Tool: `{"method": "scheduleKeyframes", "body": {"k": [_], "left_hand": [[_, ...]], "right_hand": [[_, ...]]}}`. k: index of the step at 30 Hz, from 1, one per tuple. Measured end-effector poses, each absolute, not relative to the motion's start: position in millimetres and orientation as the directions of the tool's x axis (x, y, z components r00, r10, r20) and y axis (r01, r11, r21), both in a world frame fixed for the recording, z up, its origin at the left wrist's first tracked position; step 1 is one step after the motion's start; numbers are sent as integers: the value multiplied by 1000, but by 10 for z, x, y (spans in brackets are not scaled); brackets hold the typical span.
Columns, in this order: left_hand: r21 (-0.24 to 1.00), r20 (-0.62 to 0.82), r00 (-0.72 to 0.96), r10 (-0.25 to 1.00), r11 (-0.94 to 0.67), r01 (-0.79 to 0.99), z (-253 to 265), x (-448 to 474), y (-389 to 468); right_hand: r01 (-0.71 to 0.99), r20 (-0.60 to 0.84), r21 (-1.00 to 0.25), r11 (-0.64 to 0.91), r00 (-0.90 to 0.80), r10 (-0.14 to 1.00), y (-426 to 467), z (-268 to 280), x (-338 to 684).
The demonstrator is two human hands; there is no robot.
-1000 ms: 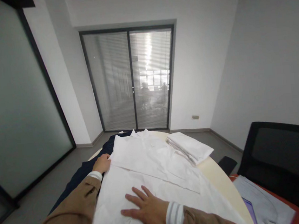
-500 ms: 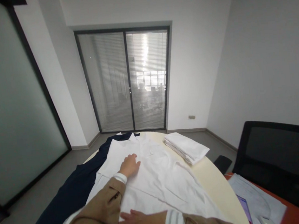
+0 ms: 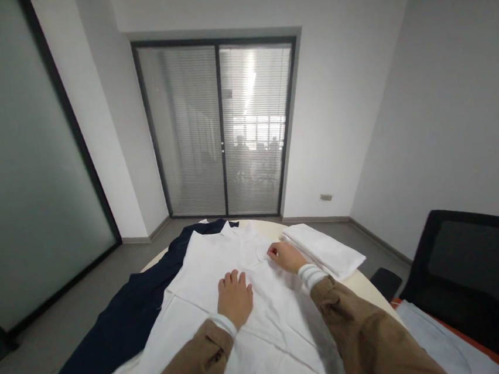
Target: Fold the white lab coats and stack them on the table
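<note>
A white shirt (image 3: 204, 268) lies spread out on a round table, its collar at the far end and some creases across its front. My left hand (image 3: 236, 299) rests palm down on the middle of the shirt, fingers stretched out. At the shirt's far right side, near the shoulder, my right hand (image 3: 286, 256) is closed in a pinch on the white cloth; the fingertips are partly hidden. Just beyond that hand is a folded white cloth (image 3: 326, 249). Dark navy fabric (image 3: 124, 311) runs along the shirt's left side and hangs over the table's edge.
The cream tabletop (image 3: 267, 229) shows beyond the shirt. A black mesh chair (image 3: 482, 264) stands at the right, with papers (image 3: 435, 334) on a reddish surface beside it. Glass doors with blinds (image 3: 222, 131) are in the far wall.
My right hand has moved from the near side of the shirt to its far right side and closed in a pinch. My left hand has slid a little right and nearer.
</note>
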State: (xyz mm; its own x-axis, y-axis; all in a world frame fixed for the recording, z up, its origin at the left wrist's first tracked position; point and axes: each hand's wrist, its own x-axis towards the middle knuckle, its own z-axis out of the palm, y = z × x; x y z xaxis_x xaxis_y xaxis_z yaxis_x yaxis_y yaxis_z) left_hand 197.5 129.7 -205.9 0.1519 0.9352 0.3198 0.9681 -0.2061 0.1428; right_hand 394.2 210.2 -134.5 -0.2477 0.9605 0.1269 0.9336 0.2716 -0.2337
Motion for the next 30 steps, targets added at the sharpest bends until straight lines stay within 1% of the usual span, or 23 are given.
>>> {"method": "scheduleKeyframes", "body": {"k": [2, 4, 6, 10, 12, 19, 22, 24, 27, 30], "left_hand": [[134, 357, 149, 922, -208, 969, -2091, 1979, 1282], [140, 365, 145, 920, -208, 968, -2108, 1976, 1284], [149, 371, 140, 918, -208, 967, -2115, 1971, 1297], [165, 365, 137, 921, -209, 964, -2123, 1961, 1333], [170, 363, 136, 922, -209, 963, -2129, 1957, 1348], [169, 354, 143, 924, -213, 962, -2138, 1946, 1363], [167, 340, 144, 929, -210, 963, -2138, 1943, 1361], [174, 333, 140, 933, -206, 963, -2129, 1944, 1359], [191, 321, 137, 937, -206, 960, -2083, 1947, 1358], [206, 281, 140, 949, -203, 957, -2010, 1947, 1354]], "right_hand": [[953, 133, -191, 234, -211, 968, 2300, -1414, 3930], [963, 140, -141, 229, -210, 968, 2456, -1481, 3890], [958, 141, -88, 274, -260, 955, 2578, -1540, 3829], [891, 98, 23, 453, -453, 886, 2755, -1620, 3693], [860, 74, 75, 505, -510, 857, 2818, -1637, 3647], [833, 73, 230, 503, -530, 845, 2944, -1605, 3598], [836, 89, 274, 476, -515, 853, 2981, -1578, 3606], [855, 111, 295, 427, -475, 873, 3012, -1556, 3635], [897, 162, 311, 315, -377, 912, 3065, -1505, 3718], [937, 229, 305, 170, -246, 942, 3113, -1446, 3834]]}}
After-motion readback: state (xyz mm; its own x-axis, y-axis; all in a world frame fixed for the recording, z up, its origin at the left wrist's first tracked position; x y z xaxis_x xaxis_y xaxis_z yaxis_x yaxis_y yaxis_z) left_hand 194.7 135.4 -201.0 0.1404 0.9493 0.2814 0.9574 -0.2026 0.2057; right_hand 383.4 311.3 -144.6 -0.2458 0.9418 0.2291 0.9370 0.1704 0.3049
